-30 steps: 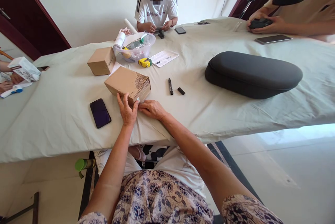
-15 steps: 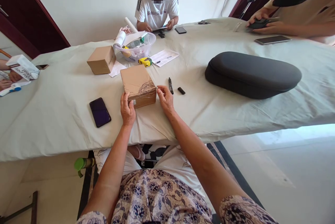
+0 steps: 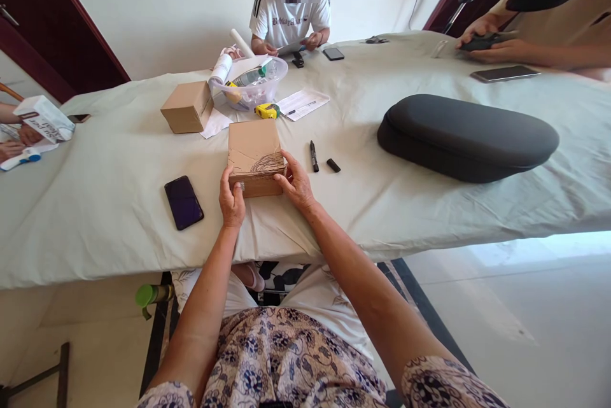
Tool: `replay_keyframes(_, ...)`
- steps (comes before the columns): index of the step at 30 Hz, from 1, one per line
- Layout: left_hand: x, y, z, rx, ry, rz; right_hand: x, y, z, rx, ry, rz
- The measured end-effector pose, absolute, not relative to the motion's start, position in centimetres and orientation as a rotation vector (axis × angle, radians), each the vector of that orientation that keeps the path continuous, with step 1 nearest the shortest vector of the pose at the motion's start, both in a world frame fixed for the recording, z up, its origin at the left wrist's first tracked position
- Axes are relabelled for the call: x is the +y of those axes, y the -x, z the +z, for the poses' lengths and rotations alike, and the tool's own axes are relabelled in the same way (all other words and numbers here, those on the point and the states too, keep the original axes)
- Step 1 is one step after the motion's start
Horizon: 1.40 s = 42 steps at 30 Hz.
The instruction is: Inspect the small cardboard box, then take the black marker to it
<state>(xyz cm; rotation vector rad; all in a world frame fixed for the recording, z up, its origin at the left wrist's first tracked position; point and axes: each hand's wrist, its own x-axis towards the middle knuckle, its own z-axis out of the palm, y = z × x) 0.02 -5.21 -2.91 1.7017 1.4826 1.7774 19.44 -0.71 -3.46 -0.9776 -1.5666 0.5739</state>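
A brown cardboard box (image 3: 254, 152) with scribbled pen marks lies on the pale cloth-covered table (image 3: 119, 204) right in front of me. My left hand (image 3: 231, 201) grips its near left corner, thumb on the top edge. My right hand (image 3: 298, 184) presses against its near right corner with fingers curved round the side. The box now sits square to me between both hands.
A dark phone (image 3: 183, 202) lies left of the box; a black marker (image 3: 313, 155) and its cap (image 3: 333, 165) lie right. Behind are a second cardboard box (image 3: 187, 107), a clear bowl (image 3: 251, 83), a yellow tape measure (image 3: 265, 111), and a large black case (image 3: 465, 135). Other people sit around.
The box has been turned from a diagonal to square with me. My right hand moved from the table in front to the box's right corner.
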Motion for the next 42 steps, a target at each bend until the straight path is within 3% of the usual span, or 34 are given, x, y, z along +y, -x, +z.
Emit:
replay_keyframes(35, -5.5, -0.9, -2.5, 1.537, -1.750, 1.778, -0.9, -17.5, -2.5, -1.480, 1.298, 0.341)
replay_keyframes(42, -5.2, -1.0, -2.7, 1.560, -1.800, 1.805, -0.5, -19.2, -2.5, -1.564, 1.158, 0.372)
